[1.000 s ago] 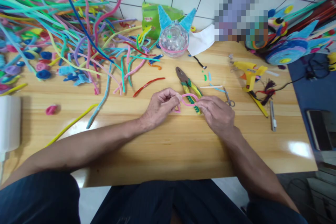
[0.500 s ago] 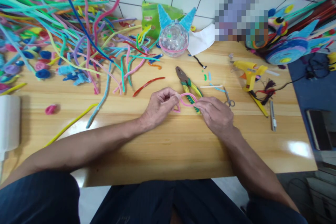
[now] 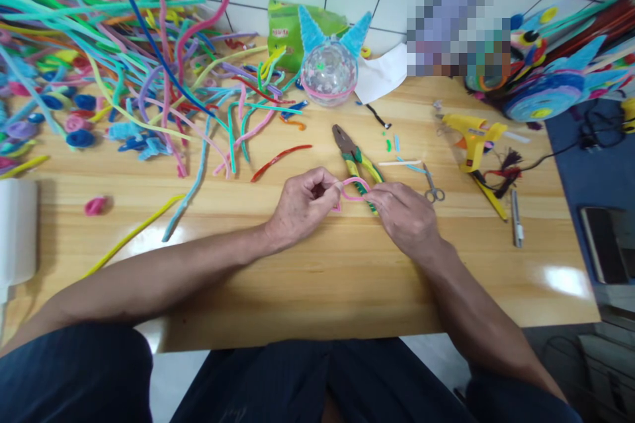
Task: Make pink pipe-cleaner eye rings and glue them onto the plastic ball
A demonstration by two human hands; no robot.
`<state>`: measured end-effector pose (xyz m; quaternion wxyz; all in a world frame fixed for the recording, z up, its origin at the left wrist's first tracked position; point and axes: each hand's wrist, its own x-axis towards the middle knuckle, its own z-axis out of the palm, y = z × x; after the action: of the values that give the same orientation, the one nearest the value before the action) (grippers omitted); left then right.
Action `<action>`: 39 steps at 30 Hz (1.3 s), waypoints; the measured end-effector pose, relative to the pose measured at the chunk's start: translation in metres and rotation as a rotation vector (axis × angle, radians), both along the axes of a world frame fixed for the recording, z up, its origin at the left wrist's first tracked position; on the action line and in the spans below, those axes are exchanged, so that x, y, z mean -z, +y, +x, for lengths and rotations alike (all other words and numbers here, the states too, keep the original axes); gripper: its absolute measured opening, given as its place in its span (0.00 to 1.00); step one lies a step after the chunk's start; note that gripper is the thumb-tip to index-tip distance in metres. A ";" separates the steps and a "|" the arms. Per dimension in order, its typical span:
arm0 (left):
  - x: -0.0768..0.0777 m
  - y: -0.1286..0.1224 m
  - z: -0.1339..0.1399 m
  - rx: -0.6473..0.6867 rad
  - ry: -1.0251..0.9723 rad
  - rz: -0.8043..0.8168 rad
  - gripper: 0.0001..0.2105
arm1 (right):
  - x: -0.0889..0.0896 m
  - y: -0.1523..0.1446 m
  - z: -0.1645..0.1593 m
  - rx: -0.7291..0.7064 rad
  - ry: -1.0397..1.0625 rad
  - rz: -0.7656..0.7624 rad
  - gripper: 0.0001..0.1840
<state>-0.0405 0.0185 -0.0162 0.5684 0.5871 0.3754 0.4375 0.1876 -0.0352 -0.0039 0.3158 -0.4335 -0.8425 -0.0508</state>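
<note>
Between my hands a pink pipe cleaner (image 3: 356,180) is bent into a loop, with a short angled end showing below my left fingers. My left hand (image 3: 305,205) pinches its left side between thumb and forefinger. The loop's right side is gripped by the closed fingertips of my right hand (image 3: 404,215). Just behind and partly under the loop lie pliers (image 3: 347,143) with green and yellow handles; my right hand and the loop cover part of them. A red pipe cleaner (image 3: 281,162) rests beyond my left hand.
A tangled pile of coloured pipe cleaners (image 3: 149,73) fills the back left. A clear ball with blue ears (image 3: 329,69) stands at the back. To the right lie small scissors (image 3: 432,186), a yellow glue gun (image 3: 470,135) and a utility knife (image 3: 516,219).
The pink loop looks slightly flatter, and my right fingers have shifted a little left along it. Both hands keep their pinch; nothing else has visibly moved.
</note>
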 end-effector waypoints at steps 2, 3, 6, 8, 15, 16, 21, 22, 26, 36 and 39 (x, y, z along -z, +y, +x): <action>-0.002 -0.001 -0.001 0.008 0.029 0.015 0.10 | 0.002 0.000 0.001 -0.003 -0.015 -0.010 0.09; -0.002 -0.002 -0.001 0.011 0.043 0.021 0.10 | 0.002 -0.001 0.001 -0.002 -0.011 -0.020 0.10; -0.003 -0.002 -0.001 0.016 0.067 0.021 0.11 | 0.006 -0.002 0.002 0.003 0.032 -0.070 0.12; -0.002 -0.001 -0.001 0.024 0.054 0.000 0.11 | 0.008 -0.003 0.003 0.013 0.036 -0.087 0.13; 0.004 0.003 0.001 0.045 -0.050 -0.114 0.14 | 0.008 -0.003 0.004 0.017 0.030 -0.102 0.12; 0.004 0.004 0.001 0.052 -0.051 -0.117 0.14 | 0.008 -0.003 0.004 0.020 0.031 -0.104 0.12; 0.005 0.004 0.001 0.032 -0.052 -0.123 0.14 | 0.007 -0.002 0.005 0.016 0.063 -0.115 0.11; 0.005 0.005 0.002 0.024 -0.052 -0.126 0.14 | 0.006 -0.002 0.005 0.021 0.068 -0.111 0.12; 0.004 0.005 0.002 0.015 -0.057 -0.140 0.14 | 0.005 -0.002 0.004 0.059 0.063 -0.115 0.13; 0.005 0.005 0.001 0.041 -0.081 -0.172 0.14 | 0.005 0.000 0.004 0.070 0.141 -0.108 0.12; 0.005 0.005 0.001 0.049 -0.080 -0.174 0.14 | 0.006 0.001 0.004 0.084 0.182 -0.096 0.13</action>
<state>-0.0392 0.0234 -0.0207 0.6424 0.5266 0.3744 0.4121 0.1913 -0.0342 -0.0100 0.3678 -0.4858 -0.7928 0.0159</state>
